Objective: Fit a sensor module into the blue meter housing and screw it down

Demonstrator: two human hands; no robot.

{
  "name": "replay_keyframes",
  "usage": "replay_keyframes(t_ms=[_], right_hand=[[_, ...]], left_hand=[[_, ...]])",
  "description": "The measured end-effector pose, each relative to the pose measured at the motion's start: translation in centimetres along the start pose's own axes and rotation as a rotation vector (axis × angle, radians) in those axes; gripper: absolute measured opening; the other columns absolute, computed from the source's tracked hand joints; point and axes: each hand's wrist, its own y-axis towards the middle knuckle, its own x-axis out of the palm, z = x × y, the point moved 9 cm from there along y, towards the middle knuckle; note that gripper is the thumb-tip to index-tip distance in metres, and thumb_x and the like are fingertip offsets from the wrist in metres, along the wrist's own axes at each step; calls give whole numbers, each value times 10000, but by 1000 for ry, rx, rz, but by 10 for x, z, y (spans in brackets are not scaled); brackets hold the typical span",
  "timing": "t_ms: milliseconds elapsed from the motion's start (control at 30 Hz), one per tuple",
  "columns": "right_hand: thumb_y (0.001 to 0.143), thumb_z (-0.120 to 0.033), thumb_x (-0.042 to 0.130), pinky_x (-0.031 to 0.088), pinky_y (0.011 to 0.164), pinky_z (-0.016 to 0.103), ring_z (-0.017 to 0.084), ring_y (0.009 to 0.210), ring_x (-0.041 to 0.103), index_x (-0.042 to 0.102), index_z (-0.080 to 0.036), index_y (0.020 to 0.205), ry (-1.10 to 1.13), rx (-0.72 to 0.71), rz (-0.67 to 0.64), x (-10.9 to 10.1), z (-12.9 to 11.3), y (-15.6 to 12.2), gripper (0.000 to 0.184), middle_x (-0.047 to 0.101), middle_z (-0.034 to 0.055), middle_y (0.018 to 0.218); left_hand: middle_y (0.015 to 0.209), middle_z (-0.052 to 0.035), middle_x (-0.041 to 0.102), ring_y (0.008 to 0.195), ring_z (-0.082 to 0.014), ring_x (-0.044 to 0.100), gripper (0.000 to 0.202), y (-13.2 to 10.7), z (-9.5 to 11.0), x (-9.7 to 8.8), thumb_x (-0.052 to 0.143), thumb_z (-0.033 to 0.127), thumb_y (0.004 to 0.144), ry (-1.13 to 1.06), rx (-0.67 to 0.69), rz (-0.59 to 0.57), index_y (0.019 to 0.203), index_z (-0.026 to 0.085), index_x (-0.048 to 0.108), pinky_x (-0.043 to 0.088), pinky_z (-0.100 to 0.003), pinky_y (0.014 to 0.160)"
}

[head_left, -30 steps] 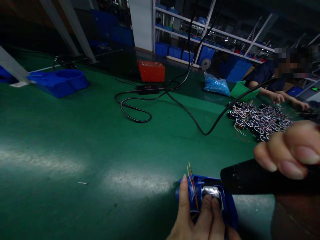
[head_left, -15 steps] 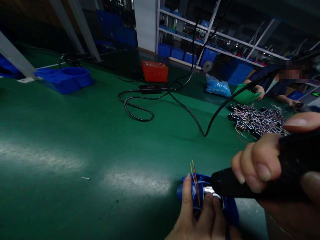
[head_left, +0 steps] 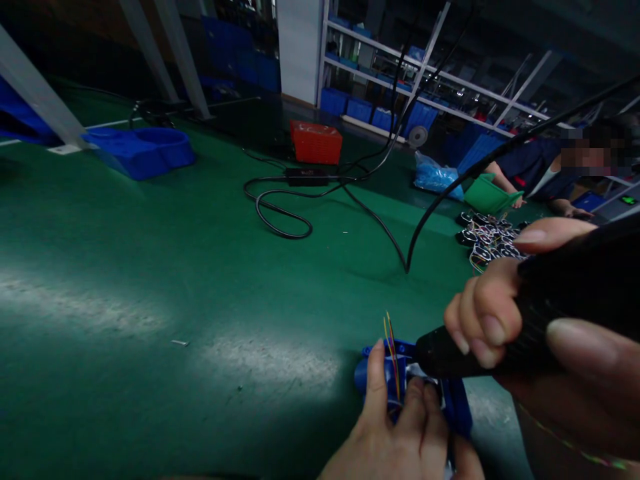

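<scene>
Head view takes in a wide green table (head_left: 150, 267) with clutter ringing its far side. A blue bin (head_left: 143, 152) sits toward the far left edge, an orange-red crate (head_left: 316, 142) near the far middle, and a black power brick (head_left: 307, 177) in front of it with a looped black cable (head_left: 280, 217) trailing across the mat. At the far right edge lie a blue plastic bag (head_left: 434, 178), a green tray (head_left: 487, 196) and a heap of small black parts with coloured wires (head_left: 487, 241); another person's hand (head_left: 517, 200) rests by that tray.

Close to the near edge, the left hand (head_left: 400, 433) grips a blue fixture (head_left: 453, 407) from below, its fingers pressed flat over the top and closed on it. Thin coloured wires (head_left: 390, 340) stand up out of the fixture beside the index finger, pointing away from the wearer.

The right hand (head_left: 505, 320) is wrapped tightly round a black powered tool (head_left: 540, 313), thumb low and fingers curled over the barrel. The tool's long axis runs from upper right down to lower left, its nose aimed at the fixture's metal insert (head_left: 420, 381), which the fingers partly hide. Its cord (head_left: 450, 193) arcs off over the table.
</scene>
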Motion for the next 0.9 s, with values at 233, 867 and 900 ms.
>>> replay_keyframes(t_ms=[233, 867, 900], right_hand=[[815, -450, 715, 470, 478, 327, 164, 506, 505, 498, -278, 1153, -26, -46, 15, 1, -1, -6, 437, 534, 6, 652], [816, -436, 715, 446, 470, 303, 159, 495, 484, 517, -253, 1060, -24, -70, 11, -1, 0, -4, 363, 515, -5, 615], [813, -441, 717, 445, 471, 301, 156, 494, 482, 519, -252, 1049, -29, -59, 3, 0, 1, -4, 362, 516, -6, 617]], left_hand=[[876, -76, 671, 875, -250, 582, 159, 1, -4, -7, 388, 220, 913, -54, -66, 125, 849, 212, 534, 18, -652, 1044], [965, -115, 661, 909, -270, 598, 161, 5, -2, -7, 414, 236, 926, -73, -1, 9, 864, 189, 554, 494, -618, 780], [970, -113, 660, 912, -267, 597, 167, 5, -3, -7, 413, 232, 925, -71, -7, 11, 849, 186, 555, 484, -614, 796]])
